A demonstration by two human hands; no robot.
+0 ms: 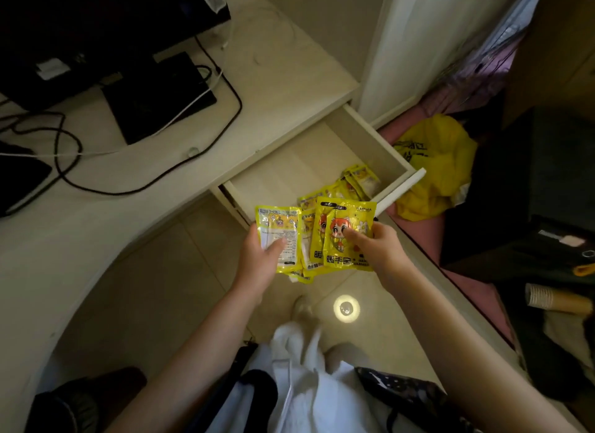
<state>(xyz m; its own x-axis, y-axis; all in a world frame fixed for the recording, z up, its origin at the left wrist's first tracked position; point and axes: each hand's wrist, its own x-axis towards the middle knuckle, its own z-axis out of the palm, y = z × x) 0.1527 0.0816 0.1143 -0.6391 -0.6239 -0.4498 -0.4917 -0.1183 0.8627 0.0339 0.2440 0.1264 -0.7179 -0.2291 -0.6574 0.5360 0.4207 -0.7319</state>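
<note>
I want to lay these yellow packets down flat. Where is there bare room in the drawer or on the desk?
The drawer floor is bare from the desk edge to the loose packets heaped against its front panel. The desk is bare at its right end, beyond the black cable. Crowded: its left, with monitor, black box and cables.

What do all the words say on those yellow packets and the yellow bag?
"暖手宝": on the front packet in the right hand.
Small print on the turned-over packet in the left hand: too small to read.
Black print on the yellow plastic bag: too blurred.
</note>
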